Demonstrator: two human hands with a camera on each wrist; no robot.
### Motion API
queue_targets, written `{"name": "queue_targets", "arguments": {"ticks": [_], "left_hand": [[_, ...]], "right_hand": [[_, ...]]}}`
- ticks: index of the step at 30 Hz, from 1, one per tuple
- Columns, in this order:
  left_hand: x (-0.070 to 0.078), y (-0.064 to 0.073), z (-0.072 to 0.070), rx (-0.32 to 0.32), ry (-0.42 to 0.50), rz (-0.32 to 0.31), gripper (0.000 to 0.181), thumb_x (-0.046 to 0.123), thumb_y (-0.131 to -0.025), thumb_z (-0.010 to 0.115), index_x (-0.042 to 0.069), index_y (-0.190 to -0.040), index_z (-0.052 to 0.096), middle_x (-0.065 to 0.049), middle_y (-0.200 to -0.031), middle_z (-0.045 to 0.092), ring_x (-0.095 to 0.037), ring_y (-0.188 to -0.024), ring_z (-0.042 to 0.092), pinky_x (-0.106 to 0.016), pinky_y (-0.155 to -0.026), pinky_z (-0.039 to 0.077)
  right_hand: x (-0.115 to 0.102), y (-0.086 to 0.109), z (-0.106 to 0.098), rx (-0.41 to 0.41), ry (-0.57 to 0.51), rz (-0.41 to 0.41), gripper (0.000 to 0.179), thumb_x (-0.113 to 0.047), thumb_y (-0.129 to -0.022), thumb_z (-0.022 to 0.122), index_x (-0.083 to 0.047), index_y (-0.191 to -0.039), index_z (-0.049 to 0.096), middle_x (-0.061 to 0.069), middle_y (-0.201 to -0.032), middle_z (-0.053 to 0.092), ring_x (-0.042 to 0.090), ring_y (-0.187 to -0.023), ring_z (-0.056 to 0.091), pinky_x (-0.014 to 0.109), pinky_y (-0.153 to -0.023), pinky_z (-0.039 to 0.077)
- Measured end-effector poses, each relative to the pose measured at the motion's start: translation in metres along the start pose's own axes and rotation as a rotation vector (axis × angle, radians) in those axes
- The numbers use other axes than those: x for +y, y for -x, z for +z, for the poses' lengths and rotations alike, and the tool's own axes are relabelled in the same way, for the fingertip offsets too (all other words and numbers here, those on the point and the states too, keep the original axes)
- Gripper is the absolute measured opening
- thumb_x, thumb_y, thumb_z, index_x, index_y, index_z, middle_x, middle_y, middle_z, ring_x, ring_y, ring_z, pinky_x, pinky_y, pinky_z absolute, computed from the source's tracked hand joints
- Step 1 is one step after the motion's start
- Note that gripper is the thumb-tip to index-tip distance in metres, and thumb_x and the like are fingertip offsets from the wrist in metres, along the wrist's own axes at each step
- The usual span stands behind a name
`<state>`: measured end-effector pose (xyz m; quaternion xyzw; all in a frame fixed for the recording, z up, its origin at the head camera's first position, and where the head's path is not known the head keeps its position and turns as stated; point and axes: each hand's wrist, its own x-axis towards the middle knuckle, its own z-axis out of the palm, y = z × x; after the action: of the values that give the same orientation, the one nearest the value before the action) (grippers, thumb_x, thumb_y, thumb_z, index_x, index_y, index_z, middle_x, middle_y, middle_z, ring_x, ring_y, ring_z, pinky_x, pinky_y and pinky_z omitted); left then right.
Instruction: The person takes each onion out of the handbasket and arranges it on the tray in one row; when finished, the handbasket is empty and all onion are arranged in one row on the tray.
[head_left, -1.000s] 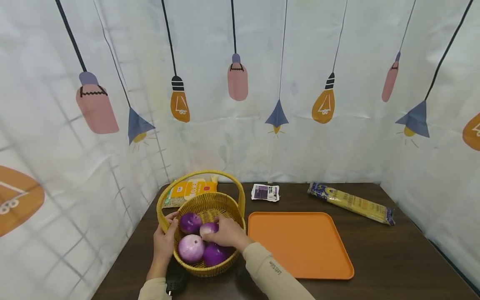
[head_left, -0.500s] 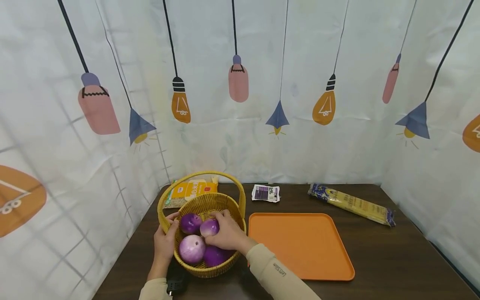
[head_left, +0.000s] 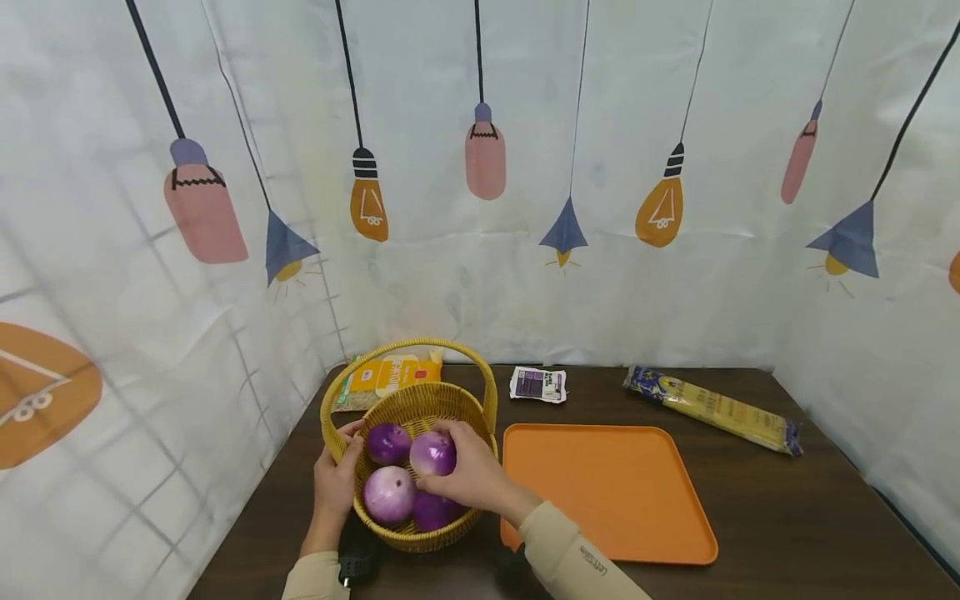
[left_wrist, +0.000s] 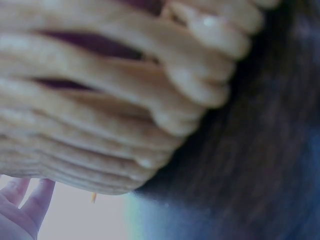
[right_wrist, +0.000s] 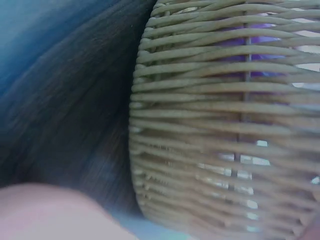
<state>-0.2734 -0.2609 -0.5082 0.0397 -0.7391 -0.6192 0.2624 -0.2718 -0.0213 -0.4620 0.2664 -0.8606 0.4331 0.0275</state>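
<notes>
A yellow woven basket (head_left: 416, 540) with a tall arched handle (head_left: 415, 342) stands on the dark table, holding several round purple vegetables that look like onions. My left hand (head_left: 333, 483) grips the basket's left side by the foot of the handle; its fingers (left_wrist: 40, 200) show against the weave in the left wrist view. Inside the basket, my right hand (head_left: 480, 475) holds a glossy purple-and-white onion (head_left: 432, 454), thumb on the near side and fingers over the far side. Around it sit a paler onion (head_left: 389, 495), a dark purple onion (head_left: 388, 443) and another dark onion (head_left: 437, 511) partly beneath my hand.
An orange tray (head_left: 607, 492) lies right of the basket, its left edge close to my right forearm. Behind are a yellow grain bag (head_left: 390, 375), a small purple-and-white packet (head_left: 537, 384) and a long yellow packet (head_left: 712, 408). Printed cloth (head_left: 480, 275) walls the table's back and sides.
My right hand has lifted the onion slightly and drawn it rightward among the others, showing more of it. My left hand keeps its hold on the basket.
</notes>
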Motion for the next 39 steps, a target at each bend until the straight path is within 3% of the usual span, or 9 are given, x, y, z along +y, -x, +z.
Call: {"name": "queue_targets", "arguments": {"ticks": [7, 12, 19, 25, 29, 33, 37, 39], "left_hand": [[-0.001, 0.004, 0.0, -0.001, -0.026, 0.003, 0.021, 0.014, -0.1, 0.054, -0.007, -0.097, 0.056, -0.015, -0.129, 0.062, -0.008, -0.107, 0.06, -0.009, -0.082, 0.044], [-0.004, 0.013, -0.003, -0.001, -0.091, -0.012, 0.025, 0.019, -0.101, 0.054, -0.005, -0.095, 0.058, -0.012, -0.129, 0.064, -0.003, -0.106, 0.059, -0.007, -0.083, 0.042], [0.0, 0.013, -0.002, -0.012, -0.063, -0.012, 0.025, 0.015, -0.101, 0.054, -0.008, -0.095, 0.057, -0.013, -0.13, 0.063, -0.012, -0.111, 0.059, -0.007, -0.085, 0.042], [0.028, 0.015, 0.0, -0.023, -0.04, -0.006, 0.021, 0.008, -0.1, 0.054, -0.011, -0.093, 0.056, -0.02, -0.129, 0.062, -0.022, -0.114, 0.059, -0.007, -0.083, 0.044], [0.04, 0.017, 0.002, -0.03, -0.047, -0.003, 0.022, 0.009, -0.1, 0.053, -0.012, -0.093, 0.055, -0.02, -0.13, 0.061, -0.028, -0.117, 0.056, -0.007, -0.084, 0.043], [0.041, 0.017, 0.001, -0.024, -0.041, -0.005, 0.025, 0.01, -0.101, 0.053, -0.014, -0.094, 0.054, -0.021, -0.13, 0.061, -0.028, -0.117, 0.056, -0.007, -0.085, 0.042], [0.039, 0.015, 0.001, -0.031, -0.03, -0.007, 0.027, 0.011, -0.101, 0.052, -0.015, -0.095, 0.054, -0.021, -0.13, 0.06, -0.03, -0.117, 0.055, -0.007, -0.084, 0.042], [0.04, 0.014, 0.001, -0.036, -0.028, -0.005, 0.027, 0.011, -0.101, 0.052, -0.015, -0.095, 0.054, -0.02, -0.13, 0.06, -0.03, -0.118, 0.055, -0.007, -0.085, 0.043]], "right_hand": [[0.003, 0.016, -0.014, 0.053, -0.035, -0.015, 0.093, -0.041, -0.067, 0.089, -0.016, -0.144, 0.042, 0.0, -0.126, 0.05, 0.015, -0.108, 0.055, 0.037, -0.09, 0.05], [0.005, 0.032, -0.022, 0.057, -0.103, 0.001, 0.107, -0.038, -0.067, 0.09, -0.027, -0.152, 0.027, 0.0, -0.129, 0.044, 0.018, -0.111, 0.054, 0.041, -0.093, 0.049], [0.014, 0.043, -0.032, 0.088, -0.204, 0.0, 0.086, -0.03, -0.067, 0.091, -0.025, -0.139, 0.043, 0.002, -0.126, 0.041, 0.018, -0.106, 0.055, 0.033, -0.087, 0.05], [0.018, 0.048, -0.046, 0.112, -0.29, 0.028, 0.08, -0.031, -0.071, 0.088, -0.022, -0.137, 0.044, 0.005, -0.122, 0.042, 0.024, -0.097, 0.05, 0.029, -0.071, 0.053], [0.02, 0.051, -0.052, 0.124, -0.306, 0.063, 0.082, -0.034, -0.072, 0.088, -0.017, -0.139, 0.044, 0.005, -0.123, 0.046, 0.027, -0.1, 0.049, 0.033, -0.071, 0.055], [0.023, 0.051, -0.057, 0.126, -0.288, 0.067, 0.086, -0.035, -0.071, 0.088, -0.012, -0.141, 0.044, 0.004, -0.123, 0.051, 0.028, -0.102, 0.051, 0.04, -0.075, 0.055], [0.029, 0.051, -0.062, 0.142, -0.28, 0.076, 0.084, -0.033, -0.071, 0.088, -0.014, -0.14, 0.044, 0.005, -0.12, 0.052, 0.028, -0.098, 0.053, 0.035, -0.073, 0.054], [0.022, 0.053, -0.07, 0.146, -0.277, 0.097, 0.082, -0.027, -0.073, 0.087, -0.011, -0.14, 0.043, 0.009, -0.12, 0.052, 0.028, -0.098, 0.053, 0.033, -0.073, 0.054]]}}
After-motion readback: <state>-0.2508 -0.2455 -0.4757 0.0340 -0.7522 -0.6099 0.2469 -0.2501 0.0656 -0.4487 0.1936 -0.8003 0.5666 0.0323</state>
